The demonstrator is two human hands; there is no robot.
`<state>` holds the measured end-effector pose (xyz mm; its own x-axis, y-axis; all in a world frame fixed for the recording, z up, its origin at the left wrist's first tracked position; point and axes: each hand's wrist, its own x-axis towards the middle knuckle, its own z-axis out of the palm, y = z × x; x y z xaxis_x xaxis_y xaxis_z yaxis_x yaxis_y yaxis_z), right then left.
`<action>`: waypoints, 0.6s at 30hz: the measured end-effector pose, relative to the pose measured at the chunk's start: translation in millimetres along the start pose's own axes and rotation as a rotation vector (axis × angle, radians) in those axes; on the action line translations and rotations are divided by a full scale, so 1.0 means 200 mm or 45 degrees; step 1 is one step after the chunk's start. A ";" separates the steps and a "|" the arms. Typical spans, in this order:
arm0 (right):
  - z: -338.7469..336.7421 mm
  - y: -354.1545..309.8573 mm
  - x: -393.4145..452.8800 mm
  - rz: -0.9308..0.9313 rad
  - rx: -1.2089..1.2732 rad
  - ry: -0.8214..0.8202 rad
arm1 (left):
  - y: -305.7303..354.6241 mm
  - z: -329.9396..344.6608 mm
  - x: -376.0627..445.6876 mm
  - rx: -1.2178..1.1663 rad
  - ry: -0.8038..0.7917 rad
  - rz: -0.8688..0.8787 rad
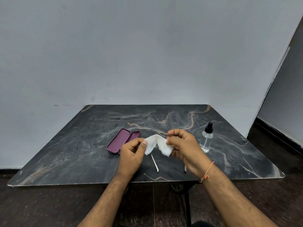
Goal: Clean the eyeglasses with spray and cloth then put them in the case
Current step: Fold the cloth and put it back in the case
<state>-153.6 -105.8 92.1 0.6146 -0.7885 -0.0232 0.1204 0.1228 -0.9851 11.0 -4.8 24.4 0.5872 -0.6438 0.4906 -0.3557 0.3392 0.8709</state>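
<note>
Both hands [131, 154] [185, 145] pinch the cloth [157, 145] between case [120, 142] and spray bottle [207, 138].

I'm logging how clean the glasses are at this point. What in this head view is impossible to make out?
- Eyeglass lenses and front: hidden behind the white cloth and both hands; only two thin temple arms show.
- Right hand fingertips: covered by cloth.
- Open purple case: near end hidden by left hand.
- Clear spray bottle: liquid level too small to tell.

Bare, hairy forearms, no sleeves; a thin orange thread bracelet [207, 171], knotted, circles the right wrist.
</note>
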 end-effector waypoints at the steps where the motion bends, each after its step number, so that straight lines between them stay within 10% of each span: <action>1: -0.02 -0.02 -0.01 0.033 0.007 -0.007 | 0.01 0.00 0.00 -0.074 -0.022 -0.044; 9: -0.14 -0.10 -0.06 0.149 -0.081 -0.070 | 0.17 -0.01 0.01 -0.394 -0.301 -0.488; 18: -0.17 -0.20 -0.17 0.013 -0.282 -0.368 | 0.43 0.02 0.03 -0.302 -0.447 -0.456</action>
<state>-206.0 -103.4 127.2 0.8135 -0.5814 -0.0151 -0.0390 -0.0285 -0.9988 -19.0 19.2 102.3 0.3494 -0.9235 0.1582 0.0192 0.1759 0.9842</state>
